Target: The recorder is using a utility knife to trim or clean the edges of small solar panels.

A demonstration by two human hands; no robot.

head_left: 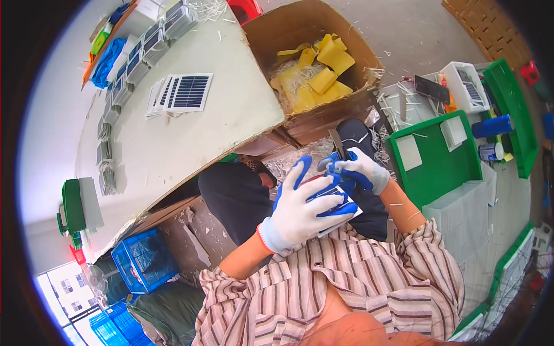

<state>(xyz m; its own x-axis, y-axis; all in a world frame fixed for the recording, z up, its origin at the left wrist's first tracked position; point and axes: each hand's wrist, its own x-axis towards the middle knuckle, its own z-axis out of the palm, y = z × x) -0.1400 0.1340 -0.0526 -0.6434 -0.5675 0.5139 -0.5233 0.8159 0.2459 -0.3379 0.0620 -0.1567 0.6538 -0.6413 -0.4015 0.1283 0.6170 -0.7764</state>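
Note:
Both my hands wear white gloves with blue coated palms and fingers. My left hand is wrapped round a small solar panel with a white border, held over my lap. Its fingers cover most of the panel. Just beyond it to the right, my right hand grips a flat, dark, blade-like tool that points up and away. The gloved fingers hide the tool's lower end, so its exact kind is unclear. A fanned stack of similar solar panels lies on the pale table at the left.
Several stacks of panels line the table's far left edge. A cardboard box holds yellow pieces and white scraps. To the right sit a green tray with white stacks, a blue cylinder and a white bin. A blue crate stands lower left.

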